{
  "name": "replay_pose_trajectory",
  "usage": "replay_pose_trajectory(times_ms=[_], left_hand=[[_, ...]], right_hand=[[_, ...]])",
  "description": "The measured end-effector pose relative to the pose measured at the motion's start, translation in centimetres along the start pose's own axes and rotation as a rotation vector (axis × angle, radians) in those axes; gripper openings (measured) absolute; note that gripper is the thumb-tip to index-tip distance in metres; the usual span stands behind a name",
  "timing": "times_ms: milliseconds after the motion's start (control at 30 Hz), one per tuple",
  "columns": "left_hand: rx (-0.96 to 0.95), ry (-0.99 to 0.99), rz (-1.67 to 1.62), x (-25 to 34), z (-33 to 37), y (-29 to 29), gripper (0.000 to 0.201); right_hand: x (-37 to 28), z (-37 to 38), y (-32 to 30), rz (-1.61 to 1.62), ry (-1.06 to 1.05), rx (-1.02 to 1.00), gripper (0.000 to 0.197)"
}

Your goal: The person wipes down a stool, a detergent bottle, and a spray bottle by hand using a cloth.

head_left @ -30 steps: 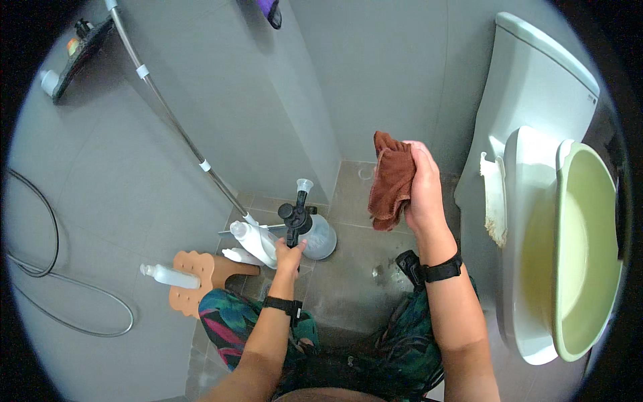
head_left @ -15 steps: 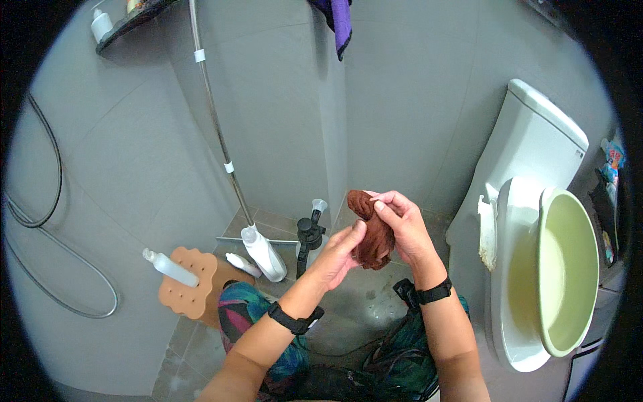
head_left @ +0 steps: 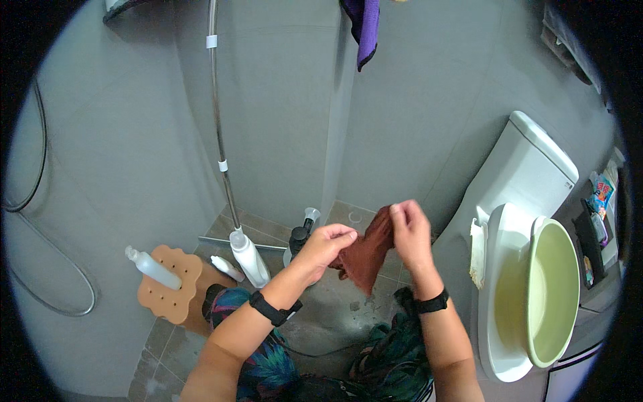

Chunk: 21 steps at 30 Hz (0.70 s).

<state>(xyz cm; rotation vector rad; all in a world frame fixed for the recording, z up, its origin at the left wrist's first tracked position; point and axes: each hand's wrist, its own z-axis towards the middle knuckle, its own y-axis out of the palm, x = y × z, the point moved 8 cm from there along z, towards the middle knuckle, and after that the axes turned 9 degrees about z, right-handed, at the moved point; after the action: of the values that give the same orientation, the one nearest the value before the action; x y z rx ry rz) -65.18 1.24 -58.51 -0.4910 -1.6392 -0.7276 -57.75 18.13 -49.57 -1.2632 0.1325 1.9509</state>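
A brown cloth (head_left: 367,262) hangs between my two hands, over the tiled floor in front of my knees. My left hand (head_left: 325,249) pinches its left edge between thumb and fingers. Higher up, its top right corner is gripped in my right hand (head_left: 410,231), the fingers closed. The cloth is stretched between them, and its lower end droops to a point. Just beyond my left hand stands a sprayer bottle with a black top (head_left: 299,236), partly hidden by that hand. A white bottle (head_left: 250,260) and a smaller white bottle (head_left: 226,268) stand left of it.
At the left, a tan scalloped stool (head_left: 165,305) carries a white pump bottle (head_left: 154,269). A metal pole (head_left: 217,120) leans upright against the wall. A pale green basin (head_left: 531,311) rests on the white toilet (head_left: 499,175) at the right. A purple cloth (head_left: 366,33) hangs above.
The brown cloth was bunched up in both hands; now it is drawn out between them. My hands have moved apart, and the view has shifted slightly.
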Motion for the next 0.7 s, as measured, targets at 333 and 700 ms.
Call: replay_pose_trajectory(times_ms=[333,700], left_hand=[[0.025,0.22,0.557,2.9,5.5,-1.4,0.058],[-0.156,0.278,-0.157,3.1,9.1,-1.1,0.068]], right_hand=[[-7.2,9.2,0.9,-0.103,-0.305,-0.415,0.023],[-12.6,16.9,9.1,-0.293,-0.297,-0.832,0.039]])
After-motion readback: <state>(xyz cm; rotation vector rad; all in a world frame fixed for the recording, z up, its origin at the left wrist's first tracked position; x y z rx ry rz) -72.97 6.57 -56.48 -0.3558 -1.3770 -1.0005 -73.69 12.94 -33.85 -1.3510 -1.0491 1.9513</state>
